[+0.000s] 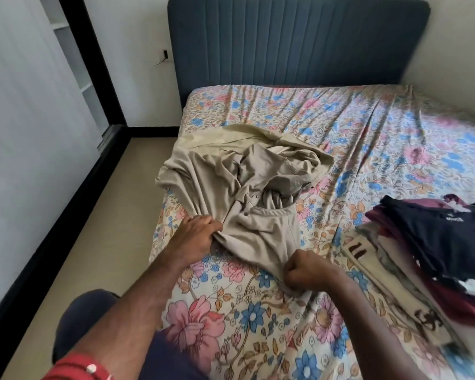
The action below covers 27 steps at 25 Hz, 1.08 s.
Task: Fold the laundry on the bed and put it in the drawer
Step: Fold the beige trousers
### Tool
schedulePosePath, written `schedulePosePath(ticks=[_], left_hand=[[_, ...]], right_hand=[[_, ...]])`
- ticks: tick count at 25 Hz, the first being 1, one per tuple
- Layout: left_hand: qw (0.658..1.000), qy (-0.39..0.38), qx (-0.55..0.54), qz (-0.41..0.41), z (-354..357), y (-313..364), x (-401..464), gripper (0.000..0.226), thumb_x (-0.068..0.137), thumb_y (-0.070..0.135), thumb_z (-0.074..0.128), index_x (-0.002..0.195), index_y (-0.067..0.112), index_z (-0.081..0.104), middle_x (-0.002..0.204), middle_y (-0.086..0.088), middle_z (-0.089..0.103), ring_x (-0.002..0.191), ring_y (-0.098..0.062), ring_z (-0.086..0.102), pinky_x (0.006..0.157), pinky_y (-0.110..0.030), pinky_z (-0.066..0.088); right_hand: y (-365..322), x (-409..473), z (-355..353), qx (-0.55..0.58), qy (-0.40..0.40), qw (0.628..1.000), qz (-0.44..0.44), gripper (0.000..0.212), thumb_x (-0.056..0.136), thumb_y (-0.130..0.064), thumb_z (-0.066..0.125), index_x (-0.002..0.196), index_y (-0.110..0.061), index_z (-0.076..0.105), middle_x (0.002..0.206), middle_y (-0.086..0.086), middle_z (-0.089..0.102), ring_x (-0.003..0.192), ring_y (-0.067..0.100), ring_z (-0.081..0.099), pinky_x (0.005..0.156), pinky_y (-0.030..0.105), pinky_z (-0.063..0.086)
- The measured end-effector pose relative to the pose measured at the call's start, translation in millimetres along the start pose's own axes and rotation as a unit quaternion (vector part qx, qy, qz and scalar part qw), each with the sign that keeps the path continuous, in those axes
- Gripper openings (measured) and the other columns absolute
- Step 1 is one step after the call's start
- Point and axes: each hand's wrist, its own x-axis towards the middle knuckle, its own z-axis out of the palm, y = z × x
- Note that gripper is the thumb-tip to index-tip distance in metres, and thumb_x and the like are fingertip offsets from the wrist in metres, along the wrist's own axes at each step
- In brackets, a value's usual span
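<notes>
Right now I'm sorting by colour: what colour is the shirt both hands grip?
Beige, plain, seen in the head view: the shirt.

No readable text is showing anywhere in this view. A dark navy garment, lying on top of the stack of folded clothes at the right side of the bed, is carrying a small white printed mark near its collar, but the letters are too blurred and too small to make out. No labels, numbers, brands or signs are appearing elsewhere.
</notes>
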Motion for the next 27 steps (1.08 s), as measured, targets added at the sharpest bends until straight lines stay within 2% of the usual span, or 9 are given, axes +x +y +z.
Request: schedulePosePath(ticks=[4, 6, 7, 10, 13, 17, 21, 24, 27], left_hand=[[0.971, -0.227, -0.055, 0.043, -22.7, 22.5, -67.2, 0.028, 0.094, 0.022, 0.061, 0.121, 0.032, 0.065, 0.105, 0.01, 0.057, 0.101, -0.01, 0.053, 0.089, -0.032, 0.042], [0.931, -0.349, -0.088, 0.064, -32.6, 31.9, -92.8, 0.025, 0.089, 0.034, 0.073, 0.113, 0.027, 0.069, 0.098, 0.01, 0.062, 0.09, -0.009, 0.058, 0.074, -0.025, 0.042], [0.921, -0.366, -0.117, 0.066, -37.7, 35.4, -98.3, 0.028, 0.087, 0.039, 0.076, 0.11, 0.024, 0.069, 0.094, 0.011, 0.063, 0.084, -0.008, 0.059, 0.068, -0.021, 0.042], [0.935, -0.249, -0.253, 0.015, -38.5, 46.6, -86.5, 0.029, 0.089, 0.038, 0.076, 0.112, 0.022, 0.07, 0.095, 0.012, 0.066, 0.083, -0.005, 0.062, 0.064, -0.013, 0.044], [0.973, -0.032, -0.22, -0.057, -7.9, 50.6, -78.6, 0.053, 0.091, 0.053, 0.066, 0.138, 0.032, 0.055, 0.135, 0.003, 0.057, 0.125, -0.018, 0.052, 0.097, -0.031, 0.044], [0.993, -0.02, -0.074, -0.087, 29.1, 39.8, -93.3, 0.088, 0.078, 0.082, 0.056, 0.152, 0.041, 0.033, 0.157, 0.002, 0.031, 0.144, -0.02, 0.028, 0.113, -0.045, 0.028], [0.993, 0.011, -0.055, -0.108, 35.5, 35.1, -93.2, 0.103, 0.065, 0.094, 0.052, 0.152, 0.041, 0.036, 0.156, 0.002, 0.031, 0.145, -0.021, 0.027, 0.114, -0.049, 0.028], [0.992, 0.119, -0.019, -0.047, 39.3, 45.4, -95.9, 0.085, 0.078, 0.08, 0.054, 0.146, 0.03, 0.045, 0.151, -0.001, 0.041, 0.141, -0.024, 0.035, 0.111, -0.051, 0.032], [0.979, 0.198, -0.047, 0.031, 36.0, 65.3, -80.9, 0.054, 0.095, 0.056, 0.048, 0.138, 0.024, 0.052, 0.142, -0.001, 0.049, 0.134, -0.024, 0.046, 0.107, -0.047, 0.032]], right_hand=[[4.1, -47.4, 1.8, -0.04, -0.212, 0.976, 0.035, 0.013, 0.09, -0.024, 0.067, 0.079, -0.017, 0.068, 0.077, 0.0, 0.068, 0.069, 0.013, 0.064, 0.069, 0.027, 0.053], [-2.6, -66.3, 0.6, -0.043, -0.211, 0.977, -0.011, 0.013, 0.092, -0.028, 0.069, 0.08, -0.023, 0.071, 0.081, 0.0, 0.071, 0.072, 0.009, 0.064, 0.072, 0.025, 0.052], [-10.2, -68.8, 2.7, -0.046, -0.144, 0.987, -0.051, 0.013, 0.093, -0.029, 0.069, 0.08, -0.028, 0.07, 0.083, -0.003, 0.072, 0.074, 0.006, 0.065, 0.074, 0.022, 0.051], [-49.9, -47.8, 11.8, -0.01, 0.129, 0.982, -0.141, 0.013, 0.091, -0.029, 0.072, 0.103, -0.031, 0.067, 0.108, -0.011, 0.067, 0.099, 0.005, 0.064, 0.092, 0.026, 0.051], [-69.3, -12.8, 29.9, -0.038, 0.148, 0.984, -0.093, 0.054, 0.083, -0.042, 0.071, 0.134, -0.036, 0.052, 0.141, -0.007, 0.055, 0.127, 0.016, 0.053, 0.108, 0.049, 0.037], [-30.3, -16.9, 33.8, -0.046, 0.206, 0.977, 0.045, 0.029, 0.088, -0.036, 0.063, 0.115, -0.029, 0.068, 0.103, -0.004, 0.07, 0.098, 0.019, 0.064, 0.107, 0.048, 0.038], [-8.8, -39.5, 38.1, -0.02, 0.24, 0.969, 0.056, 0.051, 0.08, -0.037, 0.065, 0.13, -0.033, 0.057, 0.129, -0.007, 0.059, 0.113, 0.017, 0.058, 0.109, 0.054, 0.039], [-41.0, -25.4, 31.6, 0.035, 0.31, 0.95, 0.004, 0.039, 0.082, -0.043, 0.06, 0.12, -0.033, 0.059, 0.112, -0.014, 0.06, 0.1, 0.012, 0.056, 0.101, 0.045, 0.029], [-72.6, 0.3, 20.4, 0.062, 0.345, 0.936, 0.017, 0.013, 0.089, -0.027, 0.059, 0.096, -0.025, 0.069, 0.092, -0.004, 0.071, 0.084, 0.019, 0.064, 0.082, 0.035, 0.041]])
